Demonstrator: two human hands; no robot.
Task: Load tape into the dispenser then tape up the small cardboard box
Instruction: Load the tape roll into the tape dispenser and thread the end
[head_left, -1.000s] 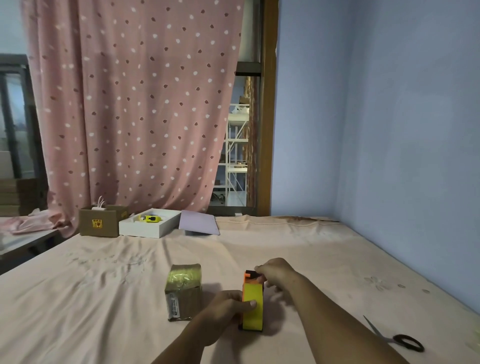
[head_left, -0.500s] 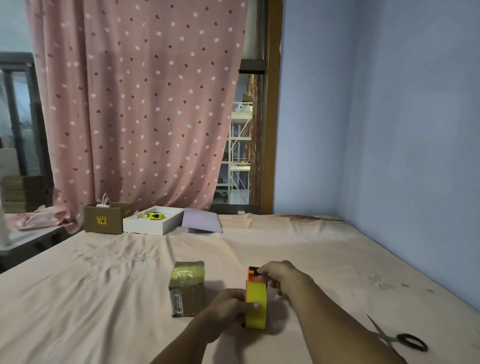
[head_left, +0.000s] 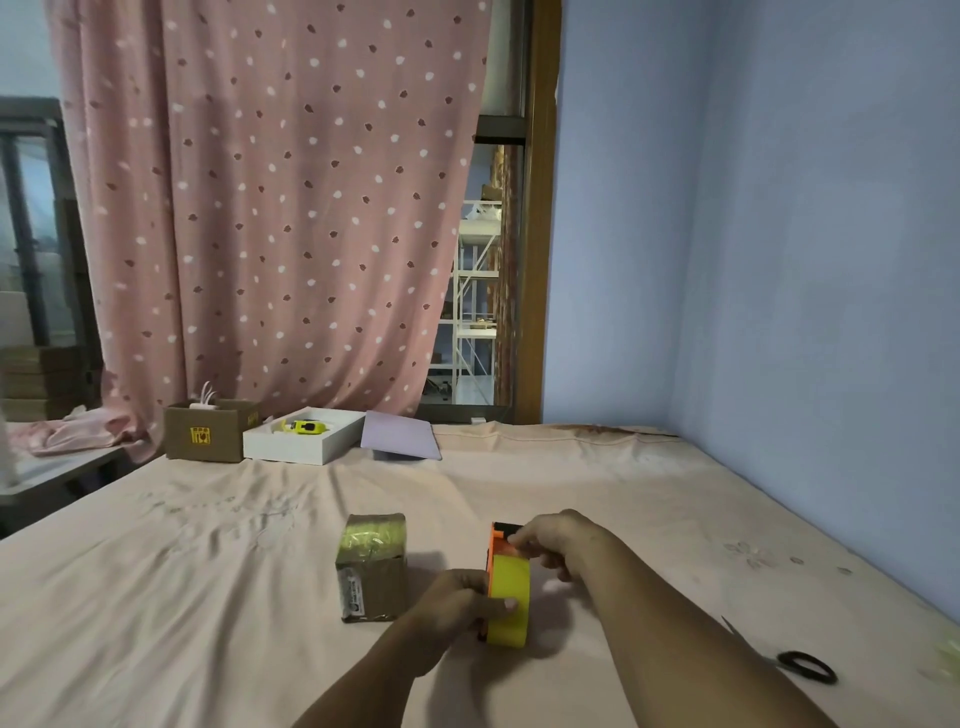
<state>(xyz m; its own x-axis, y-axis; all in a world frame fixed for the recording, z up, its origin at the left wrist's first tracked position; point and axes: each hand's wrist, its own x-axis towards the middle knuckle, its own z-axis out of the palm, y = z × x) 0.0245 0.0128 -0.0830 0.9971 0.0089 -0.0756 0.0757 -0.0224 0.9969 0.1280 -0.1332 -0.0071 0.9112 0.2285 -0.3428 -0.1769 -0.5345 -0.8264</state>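
- Yellow tape roll (head_left: 510, 600) sits edge-on in the orange dispenser (head_left: 500, 535), both standing on the pink sheet (head_left: 208, 571), near centre of view.
- Left hand (head_left: 457, 603) closed around the lower left side of the dispenser; thumb lies across the roll's yellow face, other fingers hidden behind the body.
- Right hand (head_left: 558, 540) at the top far end of the dispenser, fingers pinched together on the orange/black part just above the roll. Can't tell whether they pinch the tape end or the dispenser itself.
- So the roll is between the two hands: left at its lower left, right above and behind it.
- Small cardboard box (head_left: 371, 569) stands on the sheet just left of the left hand, not touching it. Top shows glossy yellowish tape, label on the near side.
- Scissors (head_left: 795, 662) lie on the sheet well right, past the right forearm, untouched.
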